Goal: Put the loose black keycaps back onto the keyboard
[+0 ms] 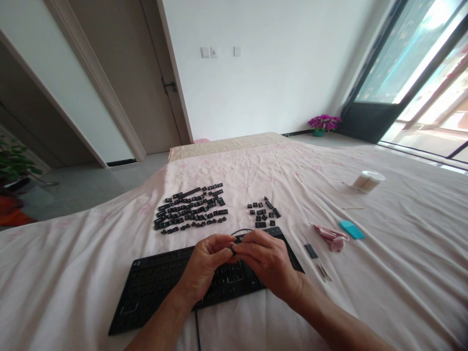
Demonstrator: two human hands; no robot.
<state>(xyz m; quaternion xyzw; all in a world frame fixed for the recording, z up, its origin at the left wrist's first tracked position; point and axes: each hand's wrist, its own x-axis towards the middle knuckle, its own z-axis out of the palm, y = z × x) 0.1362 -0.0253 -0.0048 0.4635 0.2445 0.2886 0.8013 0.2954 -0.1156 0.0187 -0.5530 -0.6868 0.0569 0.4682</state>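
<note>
Black, small keycap (232, 250) sits pinched between left hand (204, 265) and right hand (268, 261).

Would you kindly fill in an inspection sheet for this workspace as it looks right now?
Surface: pink floral sheet, wrinkled.
Job's things: black keyboard with its keycaps off; a small black keycap pinched between both hands; large keycap group and small keycap group laid out beyond it.
Clutter: cotton swab tub, teal block, pink cloth, tweezers-like tool.
Grippers: left hand and right hand meet over the keyboard.
Cables: keyboard cable runs off the near edge.
Surroundings: door, window, potted flowers.
</note>
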